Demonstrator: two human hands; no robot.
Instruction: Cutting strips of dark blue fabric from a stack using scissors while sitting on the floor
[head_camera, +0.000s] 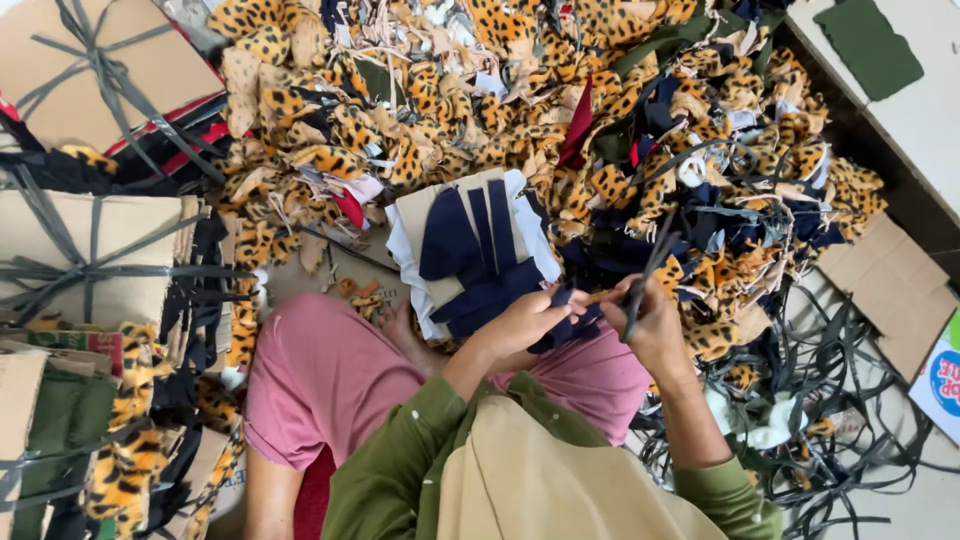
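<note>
You sat on the floor (900, 500) with your knees drawn up in pink shorts, both hands working just above your lap. Your left hand (525, 322) pinched a small navy fabric piece (562, 325) between thumb and fingers, its grip narrow and closed on the cloth. Your right hand (655, 325) was wrapped around a pair of dark scissors (648, 268), the grip tight on the handles, with the blades rising up and slightly right from the fist. The two hands nearly touched, and the navy piece hung between them, just over your right thigh.

Directly beyond your hands lay a stack of cardboard and white sheets (425, 225) with long navy fabric strips (480, 255) spread on top. Behind that, a wide heap of leopard-print scraps (400, 120), mixed with navy, red and olive offcuts, covered the floor from left to right. On your left stood cardboard bundles tied with grey strapping (90, 250), more leopard-print cloth wedged between them. On your right, loose grey strapping bands (850, 400) lay tangled on the floor, near flat cardboard pieces (890, 290). At the top right corner, an olive fabric cutout (868, 42) rested on a pale desk (930, 120).
</note>
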